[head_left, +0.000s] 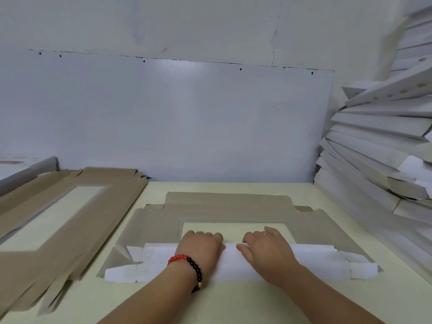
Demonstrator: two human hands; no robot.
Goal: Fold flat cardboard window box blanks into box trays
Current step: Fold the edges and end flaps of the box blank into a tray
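On the table (233,305), dead centre, lay one blank (229,210), brown side up, window cutout facing the wall. Near long flap (233,263) was folded over toward the window, white face showing.

Left hand (201,244): palm down on the flap, fingers curled over its far edge near the window. Looked like a grip on the fold, thumb hidden. Beaded bracelet (190,265) on that wrist.
Right hand (266,246): same pose just beside it, fingers bent over the fold edge, thumb flat on the white face. Ring (270,233) on one finger. Hands close together, not touching.

Step, my read: creasing the first long wall. Flap was rolled over, not yet standing. Corner tabs at both ends of the flap were loose and half lifted. Far flap and side flaps lay flat.

Next move, my guess: run the crease out toward both ends, since the hands only covered the middle. Then stand the wall up and tuck the corner tabs. Needs even pressure, or the fold wanders off the score line.

Stack of blanks (65,206) sat on the left, overhanging the table edge. Pile of white folded trays (378,141) was on the right against the wall, leaning a bit, well apart from the work.
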